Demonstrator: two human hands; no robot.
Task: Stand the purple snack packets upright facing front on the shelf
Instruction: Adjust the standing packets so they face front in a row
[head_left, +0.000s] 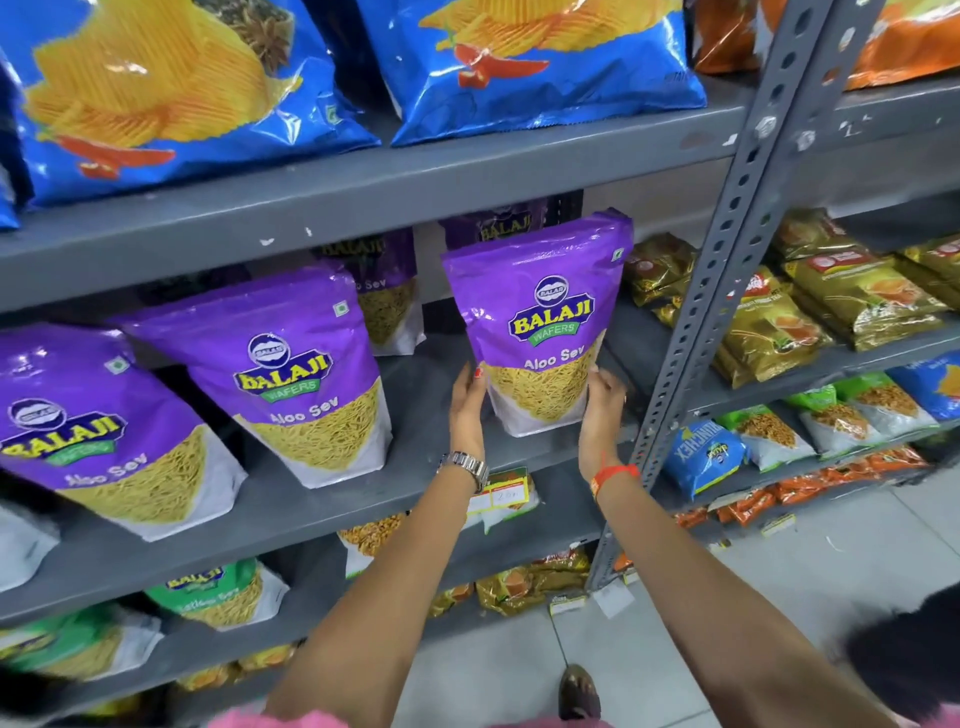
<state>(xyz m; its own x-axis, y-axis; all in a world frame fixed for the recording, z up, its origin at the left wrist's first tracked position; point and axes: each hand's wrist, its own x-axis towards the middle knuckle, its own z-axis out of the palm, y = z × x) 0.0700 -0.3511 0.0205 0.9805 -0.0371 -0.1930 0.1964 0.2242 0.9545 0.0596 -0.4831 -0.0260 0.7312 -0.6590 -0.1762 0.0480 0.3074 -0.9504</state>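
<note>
Grey shop shelf (291, 512), third purple packet being stood up.
Left hand (467, 410) and right hand (602, 415) clasped the packet (540, 322) by its lower sides; it stood upright, front outward, right of two others (291, 374). Next, probably: let go gently, check it balances.

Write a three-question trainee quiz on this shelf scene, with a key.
1. True or false: both hands grip the same purple packet.
2. Which wrist wears the metal watch? A) left B) right
3. Fill in: the bags on the shelf above are mainly ___ in colour.

Key: 1. True: the left hand and right hand hold its lower sides. 2. A. 3. Blue, the blue chip bags.
</note>
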